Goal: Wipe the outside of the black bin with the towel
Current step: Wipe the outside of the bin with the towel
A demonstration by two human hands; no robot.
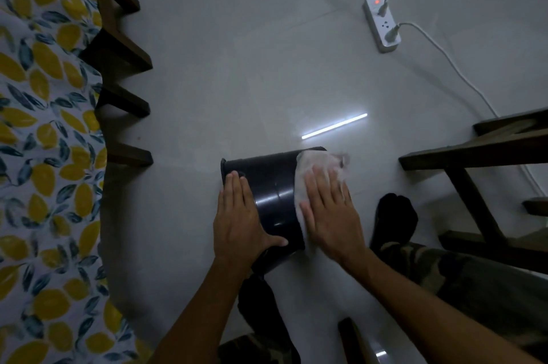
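Note:
The black bin (272, 191) lies on its side on the grey floor, rim toward the left. My left hand (240, 221) rests flat on its left part near the rim, thumb hooked over the near side, steadying it. A white towel (314, 168) is draped over the bin's right end. My right hand (329, 212) presses flat on the towel with fingers spread, holding it against the bin's outer wall. The bin's base end is hidden under the towel.
A bed with a lemon-print sheet (44, 156) and dark wooden legs runs along the left. A white power strip (382, 25) with cables lies at the back right. Dark wooden furniture (474, 162) stands at the right. My black-socked feet (394, 218) and camouflage trousers are nearby.

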